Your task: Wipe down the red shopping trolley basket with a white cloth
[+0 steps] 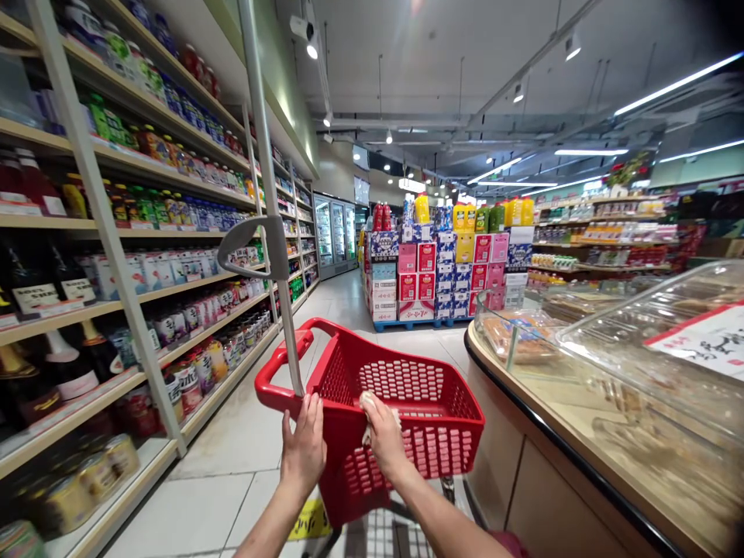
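Note:
A red plastic shopping cart (430,387) with a perforated basket stands in front of me, side-on. My left hand (304,446) rests against its near side, fingers stretched out up to the rim beside the foot of a grey metal pole (264,155). The thumb is spread off to the left. In my right hand (384,438) is a crumpled white cloth (367,403), pressed on the basket's near top rim. Part of the cloth hangs beside the fingers. To the left of my left hand is the cart's red handle (277,368); a grey looped holder (249,248) sits on the pole.
Shelves of bottles and cans (145,225) line the left side. A glass-topped counter (558,403) with packaged food runs close along the right. Stacked drink boxes (418,271) stand ahead, with glass-door refrigerators (334,229) behind. A yellow floor sign (311,519) lies below the cart.

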`<state>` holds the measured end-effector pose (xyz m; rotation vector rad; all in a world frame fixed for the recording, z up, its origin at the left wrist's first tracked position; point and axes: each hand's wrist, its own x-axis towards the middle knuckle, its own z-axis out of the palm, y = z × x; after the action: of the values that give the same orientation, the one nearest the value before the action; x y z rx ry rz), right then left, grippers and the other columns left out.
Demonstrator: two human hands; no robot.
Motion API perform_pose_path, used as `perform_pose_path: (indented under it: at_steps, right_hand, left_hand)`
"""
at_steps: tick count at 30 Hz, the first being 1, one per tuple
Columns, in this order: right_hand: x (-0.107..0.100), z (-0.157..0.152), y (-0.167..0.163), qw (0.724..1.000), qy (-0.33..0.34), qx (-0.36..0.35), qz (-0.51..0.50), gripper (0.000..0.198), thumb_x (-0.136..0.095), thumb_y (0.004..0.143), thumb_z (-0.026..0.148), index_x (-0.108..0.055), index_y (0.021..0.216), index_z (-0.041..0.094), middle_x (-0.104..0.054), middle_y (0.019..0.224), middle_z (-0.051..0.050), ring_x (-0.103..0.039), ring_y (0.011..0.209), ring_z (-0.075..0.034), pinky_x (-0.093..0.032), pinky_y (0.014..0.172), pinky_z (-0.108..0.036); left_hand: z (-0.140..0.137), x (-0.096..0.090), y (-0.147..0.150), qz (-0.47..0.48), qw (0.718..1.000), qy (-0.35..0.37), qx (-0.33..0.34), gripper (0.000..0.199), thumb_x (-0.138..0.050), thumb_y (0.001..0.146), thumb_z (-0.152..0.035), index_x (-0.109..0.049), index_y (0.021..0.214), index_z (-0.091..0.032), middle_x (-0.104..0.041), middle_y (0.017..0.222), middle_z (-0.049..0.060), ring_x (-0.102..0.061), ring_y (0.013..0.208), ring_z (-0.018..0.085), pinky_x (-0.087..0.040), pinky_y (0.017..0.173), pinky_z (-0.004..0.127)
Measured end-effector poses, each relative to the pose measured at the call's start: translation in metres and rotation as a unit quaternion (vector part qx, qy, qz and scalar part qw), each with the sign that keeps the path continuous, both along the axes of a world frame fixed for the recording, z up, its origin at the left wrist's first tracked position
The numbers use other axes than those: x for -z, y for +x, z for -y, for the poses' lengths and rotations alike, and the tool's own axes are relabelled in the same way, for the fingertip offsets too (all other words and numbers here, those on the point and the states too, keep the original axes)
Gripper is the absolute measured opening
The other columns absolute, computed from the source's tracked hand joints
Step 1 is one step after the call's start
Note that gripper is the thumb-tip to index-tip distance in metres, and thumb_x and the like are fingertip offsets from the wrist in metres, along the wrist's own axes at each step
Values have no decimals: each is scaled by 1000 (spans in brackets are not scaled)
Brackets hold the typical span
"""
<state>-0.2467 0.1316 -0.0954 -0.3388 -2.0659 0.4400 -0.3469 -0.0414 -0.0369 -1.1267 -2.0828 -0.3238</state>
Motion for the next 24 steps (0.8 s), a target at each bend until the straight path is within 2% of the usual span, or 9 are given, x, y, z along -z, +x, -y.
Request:
perform_pose_path:
  at_steps: [3,6,8,11,14,17,20,22,24]
  right_hand:
    - [-2,-9,18,1000,-10,-24,16,50,-32,76,5,-56,115,26,-58,118,-3,-51,111,-15,-39,96,-35]
    - [1,-22,39,999,-48,25,-4,47,-32,76,5,-57,112,22,-56,121,-7,-48,115,-18,-34,99,-40]
    - [-7,-6,26,998,-59,8,-20,47,-33,76,4,-58,112,21,-57,119,-6,-48,114,-17,-34,100,-40]
    - [-35,47,-28,996,-45,-70,-29,47,-32,78,4,-56,114,22,-57,120,-3,-47,116,-12,-35,100,-31]
    - [-55,79,-65,995,-23,-92,-25,45,-36,80,7,-51,121,20,-48,129,-6,-39,123,-15,-34,101,-33]
    - [-46,62,-51,995,-1,-101,-2,47,-36,82,7,-48,124,23,-46,132,-6,-39,123,-15,-35,100,-35]
    - [-31,40,-25,997,-21,-66,-17,48,-34,81,4,-51,121,24,-50,127,-5,-43,120,-15,-36,100,-36]
    - [-32,46,-28,997,-33,-55,-32,45,-35,81,5,-53,119,23,-52,126,-5,-44,120,-15,-35,100,-37]
    - [-41,64,-43,996,-28,-75,-35,42,-37,82,7,-53,119,21,-50,127,-6,-42,121,-15,-34,101,-35]
  left_hand:
    - [8,-4,0,9,1000,-21,10,59,-36,73,-12,-34,132,-14,-39,137,9,-28,130,18,3,109,43]
    - [11,-2,1,15,1000,-27,2,61,-36,73,-11,-30,133,-14,-37,138,9,-27,130,17,2,109,43]
    - [12,-1,1,12,1000,-28,-1,61,-36,72,-11,-30,133,-14,-38,137,9,-27,130,18,1,109,44]
    - [14,-4,-8,-6,1000,-19,18,59,-36,74,-12,-32,133,-17,-46,132,9,-33,127,18,-2,109,42]
    - [19,-15,-23,-12,999,33,-4,57,-36,76,-14,-32,133,-16,-51,127,11,-39,124,19,-4,109,43]
    - [24,-23,-33,7,998,40,-39,62,-35,73,-10,-27,135,-14,-44,133,12,-32,128,22,-3,109,46]
    - [25,-26,-33,23,999,7,-26,68,-35,70,-8,-23,136,-16,-43,134,11,-29,130,21,0,109,48]
    - [25,-26,-30,30,999,9,-31,68,-36,70,-9,-23,136,-15,-43,134,11,-29,129,22,1,108,48]
    - [25,-27,-29,34,999,9,-39,68,-36,69,-9,-24,136,-14,-42,135,12,-29,129,22,1,108,49]
